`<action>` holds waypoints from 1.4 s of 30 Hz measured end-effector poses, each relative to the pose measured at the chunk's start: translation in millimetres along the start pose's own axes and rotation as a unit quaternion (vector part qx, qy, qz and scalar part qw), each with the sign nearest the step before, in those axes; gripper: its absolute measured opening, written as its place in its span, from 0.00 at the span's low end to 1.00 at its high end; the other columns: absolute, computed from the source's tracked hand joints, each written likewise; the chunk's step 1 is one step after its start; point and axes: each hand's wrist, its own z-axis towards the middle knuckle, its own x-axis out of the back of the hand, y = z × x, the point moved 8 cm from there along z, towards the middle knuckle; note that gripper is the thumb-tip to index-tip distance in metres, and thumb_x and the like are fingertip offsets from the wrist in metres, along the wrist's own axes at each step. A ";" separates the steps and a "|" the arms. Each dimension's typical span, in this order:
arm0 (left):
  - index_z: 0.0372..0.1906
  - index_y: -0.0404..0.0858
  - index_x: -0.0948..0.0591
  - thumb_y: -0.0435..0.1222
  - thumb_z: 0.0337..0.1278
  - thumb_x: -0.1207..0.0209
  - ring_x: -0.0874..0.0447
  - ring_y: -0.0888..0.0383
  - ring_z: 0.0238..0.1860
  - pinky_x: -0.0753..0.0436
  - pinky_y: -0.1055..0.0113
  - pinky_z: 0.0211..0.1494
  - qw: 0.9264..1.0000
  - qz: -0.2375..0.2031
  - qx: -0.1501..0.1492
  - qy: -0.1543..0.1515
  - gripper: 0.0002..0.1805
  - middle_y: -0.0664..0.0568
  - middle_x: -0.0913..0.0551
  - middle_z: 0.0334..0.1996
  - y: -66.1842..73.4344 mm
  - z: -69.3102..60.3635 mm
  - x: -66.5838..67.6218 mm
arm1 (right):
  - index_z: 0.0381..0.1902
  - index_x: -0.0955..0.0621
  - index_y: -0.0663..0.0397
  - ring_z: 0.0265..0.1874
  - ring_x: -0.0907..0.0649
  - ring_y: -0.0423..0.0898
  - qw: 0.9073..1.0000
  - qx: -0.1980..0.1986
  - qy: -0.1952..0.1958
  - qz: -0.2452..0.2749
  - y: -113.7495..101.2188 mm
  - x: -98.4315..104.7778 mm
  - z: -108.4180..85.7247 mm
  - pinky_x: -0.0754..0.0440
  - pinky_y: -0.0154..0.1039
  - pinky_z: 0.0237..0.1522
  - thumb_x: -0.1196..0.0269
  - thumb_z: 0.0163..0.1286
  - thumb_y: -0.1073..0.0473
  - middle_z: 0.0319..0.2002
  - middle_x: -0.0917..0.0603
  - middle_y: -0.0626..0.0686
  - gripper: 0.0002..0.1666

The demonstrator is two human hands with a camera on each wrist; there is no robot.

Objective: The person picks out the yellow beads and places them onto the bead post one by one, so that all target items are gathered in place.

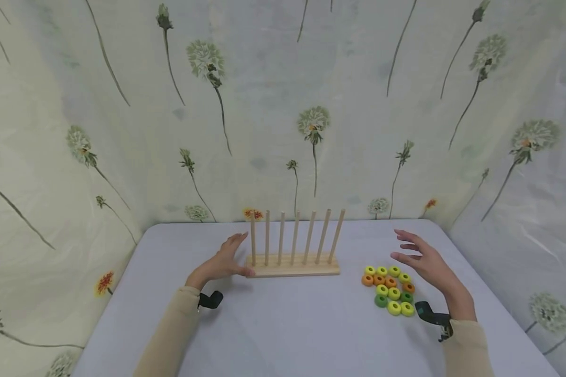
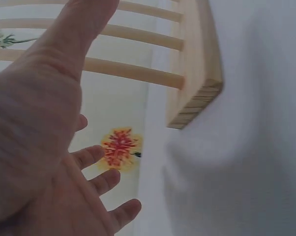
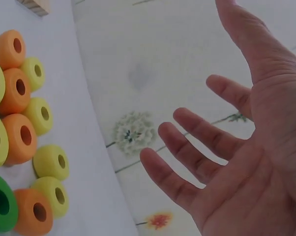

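Beads (image 1: 390, 286): coloured yellow, orange, green
Rack (image 1: 292, 271): toned pale tan, grain-streaked
Backdrop (image 1: 264, 104): printed with green dandelions (image 1: 313, 123), red-orange blooms (image 1: 105, 283)
Table (image 1: 283, 324): tinted whitish
Sleeves (image 1: 174, 330): coloured beige

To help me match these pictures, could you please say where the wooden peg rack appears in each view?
Head: wooden peg rack, centre, below mid-height.
Left wrist: its base, top, right of centre; pegs run left.
Right wrist: only a base corner, top left.
Shared landmark: floral backdrop.

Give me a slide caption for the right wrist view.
An empty right hand hovers near yellow, orange and green beads.
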 end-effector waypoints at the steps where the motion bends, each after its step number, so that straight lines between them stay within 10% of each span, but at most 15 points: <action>1: 0.78 0.49 0.53 0.56 0.37 0.26 0.60 0.38 0.76 0.46 0.31 0.68 1.000 0.005 -0.004 -0.001 0.64 0.42 0.58 0.77 -1.6 0.9 -2.7 | 0.76 0.47 0.42 0.65 0.34 0.66 1.000 -0.003 -0.003 0.003 4.4 -0.8 -0.3 0.28 0.67 0.55 0.40 0.66 0.37 0.71 0.38 0.64 0.48; 24: 0.74 0.52 0.40 0.58 0.44 0.31 0.48 0.48 0.75 0.51 0.39 0.74 0.999 -0.024 -0.034 -0.007 0.51 0.50 0.40 0.73 -32.8 2.9 -26.7 | 0.62 0.35 0.60 0.56 0.26 0.60 0.999 -0.034 -0.036 0.014 69.2 -16.2 3.1 0.21 0.53 0.52 0.41 0.70 0.54 0.59 0.28 0.64 0.28; 42: 0.69 0.46 0.31 0.52 0.46 0.30 0.43 0.43 0.72 0.43 0.38 0.70 0.998 -0.040 -0.046 0.018 0.43 0.48 0.36 0.69 -36.5 6.6 -30.8 | 0.62 0.36 0.69 0.53 0.26 0.60 0.987 -0.137 -0.084 -0.006 93.5 -34.5 -1.5 0.23 0.53 0.52 0.39 0.66 0.51 0.59 0.29 0.70 0.36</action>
